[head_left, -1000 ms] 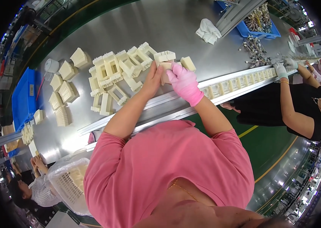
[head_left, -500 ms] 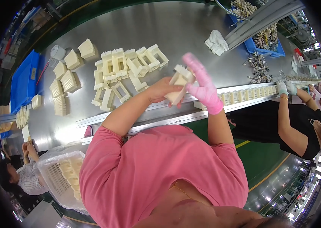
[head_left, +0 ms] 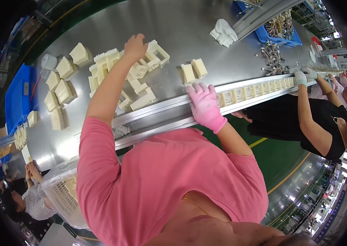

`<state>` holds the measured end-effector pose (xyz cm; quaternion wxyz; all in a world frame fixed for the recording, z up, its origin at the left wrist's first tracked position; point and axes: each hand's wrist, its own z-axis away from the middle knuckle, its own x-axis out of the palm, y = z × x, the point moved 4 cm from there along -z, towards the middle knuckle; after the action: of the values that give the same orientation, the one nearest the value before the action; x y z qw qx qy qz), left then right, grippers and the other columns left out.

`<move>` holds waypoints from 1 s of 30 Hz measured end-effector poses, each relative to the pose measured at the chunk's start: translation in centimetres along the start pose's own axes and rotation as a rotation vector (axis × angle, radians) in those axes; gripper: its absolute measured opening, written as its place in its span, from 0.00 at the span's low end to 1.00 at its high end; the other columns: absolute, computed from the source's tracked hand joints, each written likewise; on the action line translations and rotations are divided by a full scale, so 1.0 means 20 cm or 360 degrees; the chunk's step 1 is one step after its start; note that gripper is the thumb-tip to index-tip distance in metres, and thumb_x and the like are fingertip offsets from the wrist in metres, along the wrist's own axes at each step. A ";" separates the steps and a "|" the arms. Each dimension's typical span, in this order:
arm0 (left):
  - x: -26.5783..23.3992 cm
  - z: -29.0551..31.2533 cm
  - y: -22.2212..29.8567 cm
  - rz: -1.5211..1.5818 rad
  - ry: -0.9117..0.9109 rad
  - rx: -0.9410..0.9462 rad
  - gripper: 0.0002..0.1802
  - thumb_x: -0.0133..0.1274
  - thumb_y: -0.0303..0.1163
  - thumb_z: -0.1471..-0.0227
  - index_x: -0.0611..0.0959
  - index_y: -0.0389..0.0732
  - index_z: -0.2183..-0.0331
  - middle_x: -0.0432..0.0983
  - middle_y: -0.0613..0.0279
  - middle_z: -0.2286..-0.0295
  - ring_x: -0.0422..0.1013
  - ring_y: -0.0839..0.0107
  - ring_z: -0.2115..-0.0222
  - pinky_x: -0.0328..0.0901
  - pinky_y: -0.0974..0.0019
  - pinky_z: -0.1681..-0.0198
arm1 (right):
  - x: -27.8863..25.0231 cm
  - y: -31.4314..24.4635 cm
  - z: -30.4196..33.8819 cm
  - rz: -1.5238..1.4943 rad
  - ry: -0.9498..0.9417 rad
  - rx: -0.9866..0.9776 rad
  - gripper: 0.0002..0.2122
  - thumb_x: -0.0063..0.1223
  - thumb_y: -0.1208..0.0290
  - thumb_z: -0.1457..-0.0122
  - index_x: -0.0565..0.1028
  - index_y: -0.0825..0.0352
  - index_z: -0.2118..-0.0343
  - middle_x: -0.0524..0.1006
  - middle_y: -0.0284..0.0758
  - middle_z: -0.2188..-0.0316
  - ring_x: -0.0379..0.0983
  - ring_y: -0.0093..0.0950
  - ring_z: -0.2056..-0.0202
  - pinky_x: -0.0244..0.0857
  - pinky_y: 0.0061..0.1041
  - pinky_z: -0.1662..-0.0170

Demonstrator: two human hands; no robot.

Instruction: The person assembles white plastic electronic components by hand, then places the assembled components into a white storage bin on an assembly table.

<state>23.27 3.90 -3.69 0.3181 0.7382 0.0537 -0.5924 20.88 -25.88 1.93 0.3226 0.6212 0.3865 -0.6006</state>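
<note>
My bare left hand [head_left: 135,48] reaches over a cluster of cream plastic frames [head_left: 158,53] on the metal bench, its fingers apart and partly bent. Whether the fingertips touch a frame is hard to see. My right hand [head_left: 205,105], in a pink and white glove, lies over the metal rail with fingers stretched out. It covers the near end of a row of cream plastic pieces [head_left: 245,93] set in the rail. Two cream plastic blocks [head_left: 194,71] stand side by side on the bench just beyond this hand.
Ribbed cream covers [head_left: 63,91], a white roll [head_left: 49,62] and a blue tray [head_left: 18,96] are at left. A white cloth [head_left: 223,33], wire bundles [head_left: 272,57] and a blue bin [head_left: 282,41] lie far right. A co-worker's gloved hands [head_left: 304,76] rest along the rail.
My hands have separated from the cream piece they held together. My left hand has moved far left to the frames; my right has come down onto the rail. Two blocks now show on the bench.
</note>
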 end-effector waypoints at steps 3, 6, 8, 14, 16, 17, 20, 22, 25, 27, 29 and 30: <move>0.12 -0.08 0.01 -0.0429 -0.0136 -0.0100 0.19 0.49 0.35 0.59 0.72 0.43 0.61 0.66 0.56 0.61 0.62 0.58 0.57 0.51 0.51 0.53 | -0.01 0.06 -0.06 -0.0375 0.0085 -0.0155 0.20 0.47 0.72 0.58 0.64 0.65 0.57 0.68 0.38 0.61 0.63 0.36 0.58 0.53 0.33 0.53; 0.24 -0.09 0.03 -0.0678 -0.0186 0.0049 0.20 0.49 0.35 0.61 0.72 0.43 0.61 0.67 0.56 0.63 0.62 0.56 0.58 0.49 0.49 0.53 | -0.09 0.20 -0.26 -0.0522 0.0023 0.0107 0.20 0.46 0.69 0.56 0.65 0.63 0.56 0.71 0.40 0.66 0.67 0.40 0.63 0.61 0.35 0.61; 0.30 -0.10 0.01 -0.0612 -0.0160 0.0040 0.19 0.49 0.35 0.61 0.72 0.43 0.62 0.67 0.55 0.64 0.63 0.57 0.58 0.49 0.49 0.53 | 0.00 0.34 -0.40 -0.0362 -0.0156 0.0301 0.17 0.44 0.67 0.54 0.66 0.63 0.58 0.72 0.41 0.67 0.68 0.41 0.64 0.62 0.35 0.62; 0.16 -0.13 0.09 0.0372 -0.0075 0.0027 0.14 0.49 0.33 0.62 0.72 0.41 0.68 0.68 0.54 0.67 0.65 0.57 0.62 0.55 0.55 0.58 | 0.43 0.51 -0.55 -0.0096 -0.0655 0.0655 0.14 0.45 0.64 0.52 0.68 0.68 0.66 0.74 0.43 0.68 0.70 0.37 0.62 0.63 0.31 0.60; 0.03 -0.11 0.13 0.0836 0.0083 0.0084 0.14 0.50 0.30 0.63 0.72 0.40 0.69 0.67 0.54 0.69 0.65 0.57 0.66 0.61 0.64 0.64 | 0.48 0.52 -0.55 -0.0071 -0.0639 0.0649 0.15 0.45 0.63 0.52 0.68 0.69 0.65 0.74 0.44 0.68 0.71 0.37 0.63 0.63 0.30 0.60; -0.01 -0.09 0.12 0.1040 0.0166 0.0079 0.15 0.50 0.28 0.64 0.72 0.40 0.67 0.67 0.55 0.70 0.65 0.59 0.67 0.60 0.64 0.64 | 0.49 0.52 -0.55 -0.0039 -0.0621 0.0652 0.16 0.45 0.62 0.52 0.68 0.70 0.65 0.74 0.45 0.68 0.71 0.38 0.63 0.63 0.30 0.59; -0.17 0.02 0.17 0.1659 0.0259 0.0004 0.19 0.46 0.20 0.63 0.73 0.42 0.63 0.68 0.61 0.70 0.66 0.69 0.68 0.62 0.68 0.64 | 0.49 0.50 -0.55 0.0007 -0.0589 0.0641 0.15 0.46 0.65 0.52 0.67 0.67 0.63 0.74 0.42 0.70 0.71 0.38 0.65 0.64 0.31 0.62; -0.19 0.12 0.20 0.2152 0.0140 -0.0252 0.19 0.45 0.19 0.59 0.71 0.41 0.60 0.69 0.62 0.67 0.67 0.75 0.68 0.64 0.71 0.65 | 0.43 0.51 -0.56 -0.0058 -0.0539 0.0723 0.16 0.49 0.64 0.54 0.69 0.69 0.65 0.75 0.42 0.69 0.71 0.36 0.64 0.64 0.30 0.61; -0.14 0.26 0.24 0.2293 0.0012 -0.0514 0.11 0.44 0.29 0.52 0.72 0.39 0.63 0.69 0.64 0.73 0.67 0.75 0.72 0.64 0.70 0.72 | 0.20 0.46 -0.56 -0.0360 -0.0469 0.0764 0.17 0.53 0.63 0.57 0.71 0.70 0.67 0.75 0.41 0.69 0.72 0.33 0.64 0.64 0.28 0.62; -0.04 0.33 0.21 0.2214 -0.0395 -0.0697 0.12 0.42 0.36 0.50 0.73 0.39 0.66 0.67 0.66 0.77 0.65 0.76 0.76 0.61 0.72 0.73 | 0.13 0.42 -0.54 -0.1092 -0.0448 0.0605 0.14 0.55 0.65 0.56 0.73 0.69 0.69 0.75 0.35 0.74 0.71 0.23 0.74 0.63 0.19 0.70; 0.05 0.38 0.21 0.2087 -0.0447 -0.0682 0.15 0.40 0.41 0.50 0.73 0.39 0.70 0.66 0.65 0.78 0.62 0.77 0.78 0.60 0.73 0.74 | 0.06 0.33 -0.50 -0.1612 -0.0577 0.0525 0.13 0.53 0.65 0.55 0.73 0.69 0.69 0.73 0.31 0.78 0.68 0.18 0.78 0.60 0.16 0.74; 0.08 0.41 0.22 0.2057 -0.0404 -0.0704 0.16 0.40 0.42 0.51 0.72 0.39 0.70 0.65 0.65 0.78 0.62 0.76 0.78 0.60 0.72 0.74 | 0.03 0.26 -0.47 -0.2133 -0.0696 0.0443 0.12 0.51 0.66 0.53 0.73 0.69 0.69 0.71 0.27 0.81 0.64 0.14 0.81 0.57 0.12 0.77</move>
<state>18.89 -4.41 -4.20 0.7539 0.4649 -0.3148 -0.3412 30.13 -20.23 1.60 -0.1277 0.1513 0.5311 -0.8238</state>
